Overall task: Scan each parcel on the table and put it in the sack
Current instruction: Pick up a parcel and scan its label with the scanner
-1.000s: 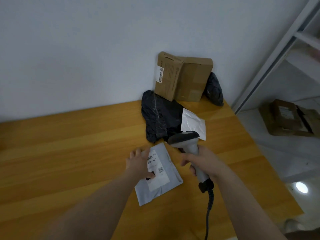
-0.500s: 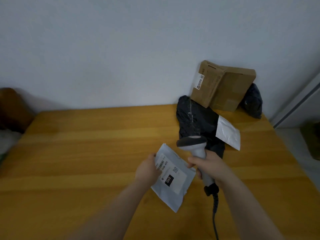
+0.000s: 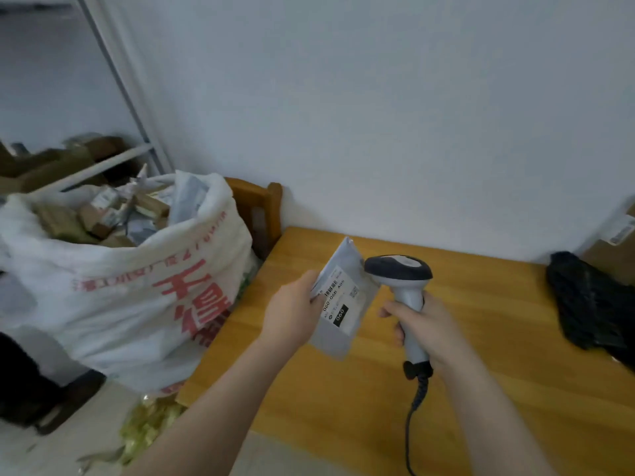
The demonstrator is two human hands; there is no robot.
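Observation:
My left hand (image 3: 292, 312) grips a flat grey parcel (image 3: 343, 297) by its left edge and holds it lifted above the wooden table (image 3: 498, 389), label up. My right hand (image 3: 421, 326) grips the handle of a grey barcode scanner (image 3: 403, 286), whose dark head sits right beside the parcel's upper right edge. A big white sack (image 3: 137, 286) with red lettering stands open on the floor left of the table, filled with several boxes and bags. A black bagged parcel (image 3: 591, 300) lies at the table's right end, with a cardboard box (image 3: 615, 255) behind it.
The scanner's cable (image 3: 414, 417) hangs down over the table front. A wooden chair back (image 3: 261, 214) stands between sack and wall. A metal shelf frame (image 3: 113, 73) with boxes rises behind the sack. Yellowish scraps (image 3: 147, 427) litter the floor by the table leg.
The view has swung left, bringing the sack into sight. My left hand has lifted the grey parcel off the table and carried it leftward; the scanner stays beside it.

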